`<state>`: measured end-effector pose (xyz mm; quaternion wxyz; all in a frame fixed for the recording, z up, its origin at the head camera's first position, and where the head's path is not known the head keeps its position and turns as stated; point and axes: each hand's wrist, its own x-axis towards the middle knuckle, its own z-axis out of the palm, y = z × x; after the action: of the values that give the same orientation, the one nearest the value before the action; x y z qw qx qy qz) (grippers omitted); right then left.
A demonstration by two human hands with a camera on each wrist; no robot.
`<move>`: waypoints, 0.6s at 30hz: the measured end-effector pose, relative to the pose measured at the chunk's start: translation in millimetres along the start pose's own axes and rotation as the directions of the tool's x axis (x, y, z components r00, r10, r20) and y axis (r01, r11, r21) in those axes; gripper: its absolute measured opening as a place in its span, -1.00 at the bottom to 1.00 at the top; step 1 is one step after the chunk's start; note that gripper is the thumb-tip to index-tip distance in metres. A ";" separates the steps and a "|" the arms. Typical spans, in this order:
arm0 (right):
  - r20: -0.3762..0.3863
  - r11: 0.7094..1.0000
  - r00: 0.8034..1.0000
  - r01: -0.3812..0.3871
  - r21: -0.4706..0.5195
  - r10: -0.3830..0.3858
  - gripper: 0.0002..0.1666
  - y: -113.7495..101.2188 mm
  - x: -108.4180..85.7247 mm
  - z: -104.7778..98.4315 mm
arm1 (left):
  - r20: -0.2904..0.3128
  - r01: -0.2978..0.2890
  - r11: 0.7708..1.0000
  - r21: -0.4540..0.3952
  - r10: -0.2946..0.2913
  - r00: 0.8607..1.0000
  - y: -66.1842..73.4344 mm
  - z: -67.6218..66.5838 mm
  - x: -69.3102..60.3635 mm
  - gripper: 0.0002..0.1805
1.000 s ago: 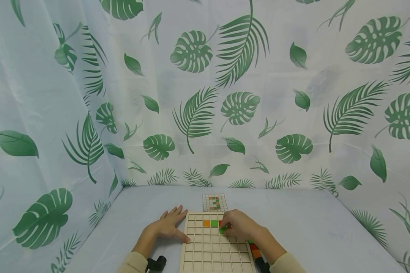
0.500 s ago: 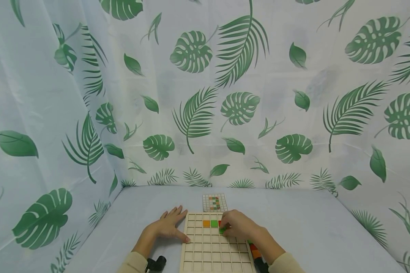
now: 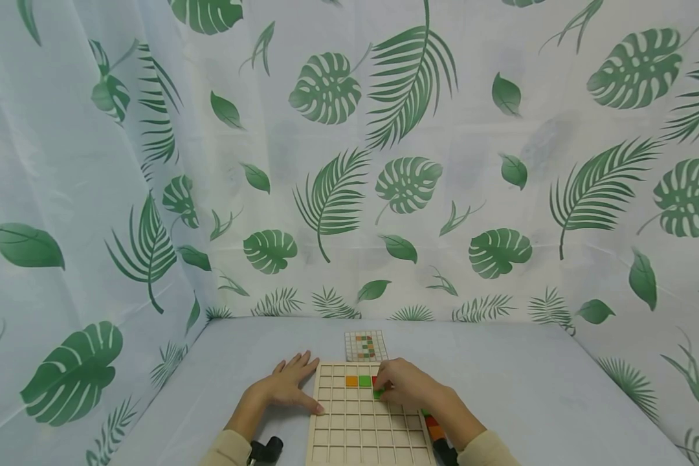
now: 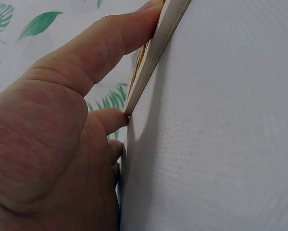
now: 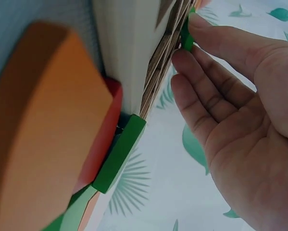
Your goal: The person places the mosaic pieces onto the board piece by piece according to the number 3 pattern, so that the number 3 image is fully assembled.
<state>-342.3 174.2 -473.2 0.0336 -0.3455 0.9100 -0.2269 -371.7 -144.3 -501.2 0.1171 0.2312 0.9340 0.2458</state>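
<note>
A wooden grid board (image 3: 343, 424) lies on the table, with an orange tile (image 3: 352, 382), a green tile (image 3: 364, 382) and a partly hidden red tile in one of its upper rows. My right hand (image 3: 410, 385) pinches another green tile (image 3: 378, 393) between thumb and fingers, just below the red one. In the right wrist view that green tile (image 5: 186, 33) stands at the grid's surface. My left hand (image 3: 282, 386) rests at the board's left edge, fingers spread, its thumb on the rim. The left wrist view shows the thumb (image 4: 119, 36) and a finger touching the board's side (image 4: 151, 62).
A small pattern card (image 3: 366, 346) with a coloured grid lies beyond the board. Loose orange, red and green tiles (image 5: 119, 154) are gathered along the board's right side, partly under the right forearm. A leaf-printed curtain (image 3: 349, 194) encloses the table.
Almost nothing differs. The right hand keeps pinching the green tile at the same spot, and the left hand stays at the board's edge.
</note>
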 end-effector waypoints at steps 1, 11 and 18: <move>-0.001 1.000 1.000 0.000 -0.001 0.000 -0.85 -0.3 -0.3 -0.2 | 0.004 0.003 1.000 0.001 -0.003 1.000 0.0 0.2 0.3 0.32; -0.007 1.000 1.000 0.013 -0.017 -0.013 -0.81 -0.2 0.2 1.2 | -0.016 -0.010 1.000 -0.027 0.009 1.000 -8.7 6.2 4.7 0.39; -0.016 1.000 1.000 -0.004 0.020 0.004 -0.82 2.4 -1.7 0.1 | -0.009 0.003 1.000 -0.013 -0.003 1.000 -7.5 5.6 5.6 0.37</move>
<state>-342.5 176.8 -474.4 0.0302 -0.3414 0.9086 -0.2388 -377.5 -145.1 -510.3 0.1146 0.2278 0.9333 0.2530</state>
